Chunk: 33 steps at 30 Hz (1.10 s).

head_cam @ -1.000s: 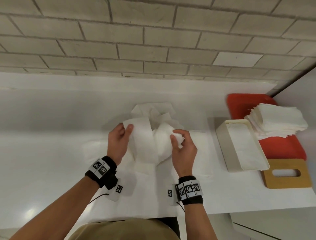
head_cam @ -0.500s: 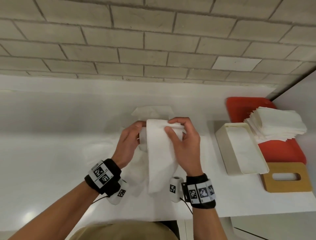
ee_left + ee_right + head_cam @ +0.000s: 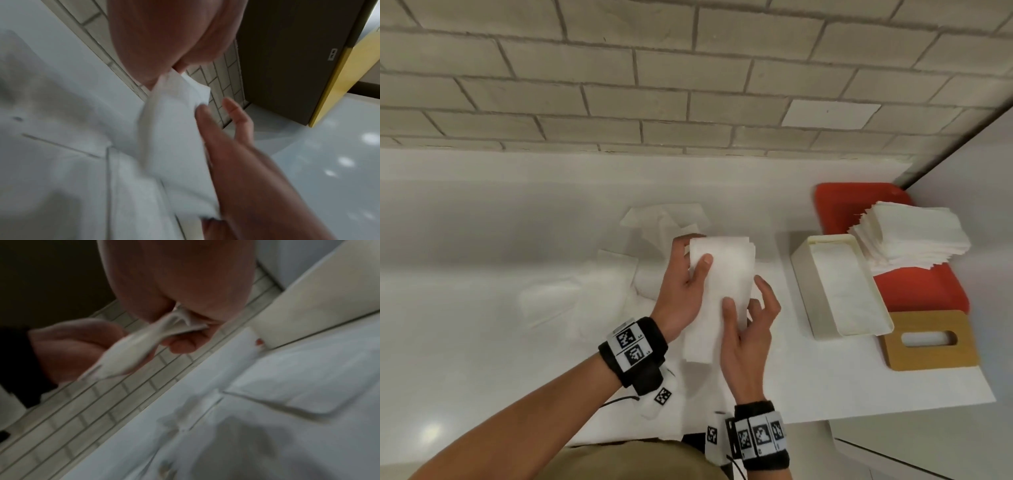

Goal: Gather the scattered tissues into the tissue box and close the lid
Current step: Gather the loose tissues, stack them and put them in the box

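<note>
A folded white tissue (image 3: 722,274) hangs as a long strip above the white table (image 3: 482,342). My left hand (image 3: 693,253) pinches its upper left edge, thumb on the front. Lower down, my right hand (image 3: 744,294) pinches the strip, thumb in front and fingers behind. In the left wrist view the tissue (image 3: 174,121) runs down from my left palm, with the right hand (image 3: 226,129) beside it. The right wrist view shows the tissue (image 3: 133,350) squeezed at my right fingers. The open cream tissue box (image 3: 799,270), with tissues inside, stands to the right. Its wooden lid (image 3: 928,339) lies flat beside it.
More loose tissues (image 3: 599,287) lie spread on the table left of and behind my hands. A red tray (image 3: 914,287) at the far right carries a stack of tissues (image 3: 914,236). A tiled wall (image 3: 688,85) backs the table. The table's front edge is close to my body.
My hands lifted a tissue out of the pile and smoothed it into a strip. My right hand slid from the strip's top edge down to its lower part.
</note>
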Motion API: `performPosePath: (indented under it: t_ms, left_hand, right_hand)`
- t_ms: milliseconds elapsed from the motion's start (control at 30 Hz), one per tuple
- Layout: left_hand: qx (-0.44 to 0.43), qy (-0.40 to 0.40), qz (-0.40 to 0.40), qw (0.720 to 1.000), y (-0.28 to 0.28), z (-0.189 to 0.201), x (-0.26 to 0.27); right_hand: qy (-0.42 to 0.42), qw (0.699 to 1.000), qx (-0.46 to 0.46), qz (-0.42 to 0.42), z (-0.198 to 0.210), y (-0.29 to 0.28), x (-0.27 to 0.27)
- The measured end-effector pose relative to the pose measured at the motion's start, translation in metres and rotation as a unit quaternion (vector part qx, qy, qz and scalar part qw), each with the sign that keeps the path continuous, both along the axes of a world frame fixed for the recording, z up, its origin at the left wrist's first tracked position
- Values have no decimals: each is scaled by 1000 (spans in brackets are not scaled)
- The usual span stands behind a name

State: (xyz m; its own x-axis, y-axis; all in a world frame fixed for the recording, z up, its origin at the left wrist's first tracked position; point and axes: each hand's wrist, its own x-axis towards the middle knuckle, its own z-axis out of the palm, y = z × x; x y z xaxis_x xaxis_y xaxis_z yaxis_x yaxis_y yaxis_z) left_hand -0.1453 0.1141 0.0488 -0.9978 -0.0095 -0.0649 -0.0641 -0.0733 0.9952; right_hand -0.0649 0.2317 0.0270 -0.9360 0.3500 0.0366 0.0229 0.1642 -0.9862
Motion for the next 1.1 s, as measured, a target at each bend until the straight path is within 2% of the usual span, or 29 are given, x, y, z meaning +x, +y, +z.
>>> performPosePath:
  t_ms: [100,233,333,433,500,567,667,733,767,833,900,967,1033,1100]
  left_hand:
    - [-26,-6,0,1000,29,-12,-18]
    - [-169,-46,-62,983,62,-46,-34]
    - [-252,-138,-71,955,68,-73,-26]
    - [-288,-210,-72,931,67,-88,-9]
    - [-287,-227,-51,929,73,-86,0]
    - [-257,-254,-33,932,87,-84,4]
    - [-209,-292,-9,933,108,-85,1]
    - [-189,-307,-2,933,113,-90,-3]
    - [-172,-314,1,934,114,-91,-4]
    - [-127,-318,1,939,112,-90,-3]
    - [-49,-301,2,952,109,-80,3]
    - [51,-262,5,964,110,-68,9]
    - [74,-199,-1,977,111,-50,14]
    - [61,-131,-9,989,113,-35,17]
  right_hand:
    - [-28,996,85,-27,-9,43,5]
    - [-63,982,172,-43,-46,90,-11]
    - [-170,939,297,24,-77,115,-22]
    - [-206,904,373,-22,-84,124,-25]
    - [-217,880,421,-30,-87,120,-31]
    - [-256,853,455,5,-95,112,-40]
    - [-329,849,397,113,-97,103,-50]
    - [-334,851,368,173,-93,105,-50]
    - [-321,857,349,201,-91,110,-48]
    - [-276,896,258,233,-84,124,-40]
    - [-238,935,125,232,-73,140,-31]
    - [-207,955,33,210,-57,154,-25]
    - [-167,969,-7,183,-42,162,-24]
    - [-114,979,8,166,-30,164,-27]
